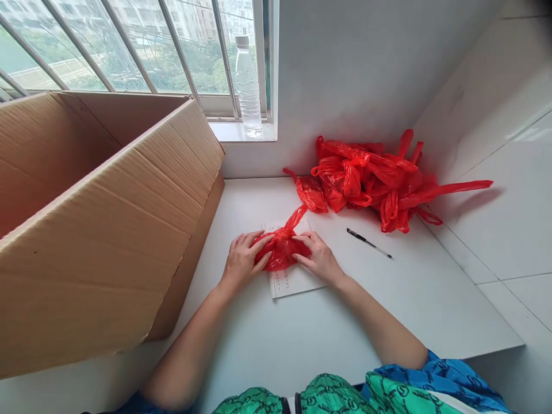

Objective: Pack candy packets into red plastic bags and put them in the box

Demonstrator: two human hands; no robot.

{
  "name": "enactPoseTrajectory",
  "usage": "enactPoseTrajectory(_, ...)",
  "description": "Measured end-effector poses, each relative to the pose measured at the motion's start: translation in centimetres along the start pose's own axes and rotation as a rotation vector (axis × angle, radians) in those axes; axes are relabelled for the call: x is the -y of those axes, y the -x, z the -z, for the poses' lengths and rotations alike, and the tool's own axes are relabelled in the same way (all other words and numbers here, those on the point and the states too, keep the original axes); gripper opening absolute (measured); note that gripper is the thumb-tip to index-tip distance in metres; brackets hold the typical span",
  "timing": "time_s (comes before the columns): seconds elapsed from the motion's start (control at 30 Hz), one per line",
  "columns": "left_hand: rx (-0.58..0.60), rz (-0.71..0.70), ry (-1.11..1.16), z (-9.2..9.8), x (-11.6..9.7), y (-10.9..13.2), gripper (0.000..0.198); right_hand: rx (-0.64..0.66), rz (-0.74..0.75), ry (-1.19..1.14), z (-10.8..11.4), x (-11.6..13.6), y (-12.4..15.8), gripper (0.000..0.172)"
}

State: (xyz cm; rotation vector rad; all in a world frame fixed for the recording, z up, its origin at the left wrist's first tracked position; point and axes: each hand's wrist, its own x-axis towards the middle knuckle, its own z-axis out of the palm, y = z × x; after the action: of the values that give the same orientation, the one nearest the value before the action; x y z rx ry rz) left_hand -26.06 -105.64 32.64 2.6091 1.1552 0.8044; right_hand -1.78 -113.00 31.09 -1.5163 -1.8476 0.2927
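A small red plastic bag (282, 248) lies on a white sheet of paper (297, 279) in the middle of the white table. My left hand (242, 257) grips its left side, fingers curled onto the plastic. My right hand (317, 256) pinches its right side near the knotted top, whose loose end sticks up and to the right. Both hands are closed on the same bag.
A heap of red plastic bags (375, 178) lies at the back against the wall. A black pen (368, 243) rests right of my hands. A large open cardboard box (99, 213) fills the left side. A clear water bottle (248, 86) stands on the windowsill.
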Motion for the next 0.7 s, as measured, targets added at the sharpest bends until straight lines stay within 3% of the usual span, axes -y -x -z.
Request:
enactPoseTrajectory(0.1,0.054,0.086,-0.039,-0.4,0.7,0.2,0.046,0.057,-0.031,0.050,1.6,-1.5,0.5,0.048)
enactPoseTrajectory(0.17,-0.051,0.116,-0.020,0.3,0.6,0.2,0.047,0.037,-0.031,0.039,2.7,-1.7,0.7,0.042)
enactPoseTrajectory(0.23,-0.200,0.106,-0.019,1.1,-0.3,0.1,0.043,-0.082,-0.032,-0.004,3.2,-1.0,0.3,0.030)
enactPoseTrajectory(0.3,-0.255,0.055,-0.073,1.1,-1.5,-0.3,0.038,-0.206,-0.004,-0.033,2.7,0.2,-0.6,0.026)
enactPoseTrajectory(0.37,-0.169,-0.010,-0.153,0.3,-2.3,-0.9,0.042,-0.201,0.068,-0.017,1.2,1.2,-1.9,0.035)
enactPoseTrajectory(0.5,0.075,-0.061,-0.199,-2.3,-2.2,-1.0,0.067,-0.003,0.122,0.145,-2.6,1.4,-3.1,0.063)
enactPoseTrajectory(0.6,0.109,-0.070,-0.194,-3.1,-1.4,-0.4,0.075,0.053,0.112,0.240,-4.2,0.6,-2.6,0.069)
enactPoseTrajectory(0.7,0.102,-0.051,-0.206,-3.2,-1.1,0.0,0.079,0.055,0.117,0.278,-4.4,0.4,-2.0,0.070)
